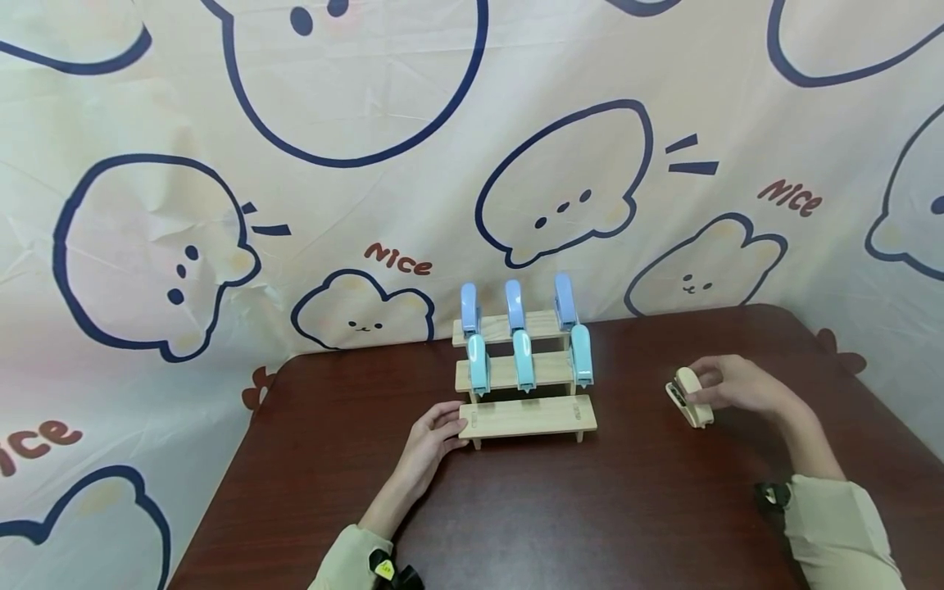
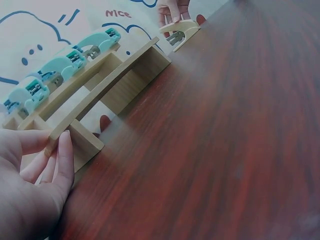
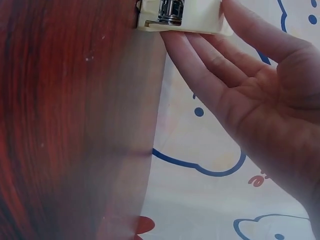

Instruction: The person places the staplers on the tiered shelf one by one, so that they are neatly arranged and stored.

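A cream stapler (image 1: 690,398) is pinched between the thumb and fingers of my right hand (image 1: 745,385), at the right of the table. In the right wrist view only part of the stapler (image 3: 200,17) shows, at the top edge. My left hand (image 1: 428,447) holds the left end of the lowest tier of a stepped wooden rack (image 1: 527,416); in the left wrist view thumb and fingers close on that board's end. Light-blue staplers (image 1: 523,360) stand along the middle tier, and periwinkle-blue staplers (image 1: 515,305) along the top one. The lowest tier carries nothing.
The dark brown wooden table (image 1: 590,508) extends around the rack and both hands. Behind it hangs a pale cloth (image 1: 354,213) with cartoon outlines, close to the back of the rack. The table's right edge lies beyond my right hand.
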Demonstrator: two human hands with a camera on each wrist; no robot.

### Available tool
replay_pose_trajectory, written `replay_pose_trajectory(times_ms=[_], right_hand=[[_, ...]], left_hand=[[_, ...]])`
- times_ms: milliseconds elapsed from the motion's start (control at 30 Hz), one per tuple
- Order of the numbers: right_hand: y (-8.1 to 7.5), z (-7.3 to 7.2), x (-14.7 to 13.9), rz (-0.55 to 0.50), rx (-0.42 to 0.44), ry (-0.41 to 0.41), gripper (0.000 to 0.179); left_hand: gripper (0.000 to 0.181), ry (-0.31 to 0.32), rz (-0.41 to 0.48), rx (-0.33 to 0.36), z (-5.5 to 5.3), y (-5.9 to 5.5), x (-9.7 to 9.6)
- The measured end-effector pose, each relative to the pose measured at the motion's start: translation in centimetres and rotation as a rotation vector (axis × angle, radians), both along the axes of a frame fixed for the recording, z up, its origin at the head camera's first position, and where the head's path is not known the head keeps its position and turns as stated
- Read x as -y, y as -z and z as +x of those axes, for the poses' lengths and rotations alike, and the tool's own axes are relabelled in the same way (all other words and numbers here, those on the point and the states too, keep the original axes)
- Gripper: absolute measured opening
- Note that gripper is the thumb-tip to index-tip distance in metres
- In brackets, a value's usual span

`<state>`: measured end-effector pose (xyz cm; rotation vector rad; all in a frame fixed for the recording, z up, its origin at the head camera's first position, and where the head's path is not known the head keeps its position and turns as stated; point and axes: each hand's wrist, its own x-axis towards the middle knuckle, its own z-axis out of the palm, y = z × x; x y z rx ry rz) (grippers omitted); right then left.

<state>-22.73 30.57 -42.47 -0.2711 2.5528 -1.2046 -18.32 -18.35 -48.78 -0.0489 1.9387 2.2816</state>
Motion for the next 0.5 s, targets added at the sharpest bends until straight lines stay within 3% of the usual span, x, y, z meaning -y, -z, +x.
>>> replay_pose_trajectory(times_ms=[200,500], right_hand=[[0.03,0.10,-0.09,-0.004,0.004,0.000,0.057],[0.06,-0.02,-0.25,0.041,-0.042,0.089,0.056]], left_hand=[[0.045,0.002,-0.006,-0.004,0.03,-0.04,-0.03],[0.045,0.000,-0.011,-0.009,0.08,-0.13,-0.07]])
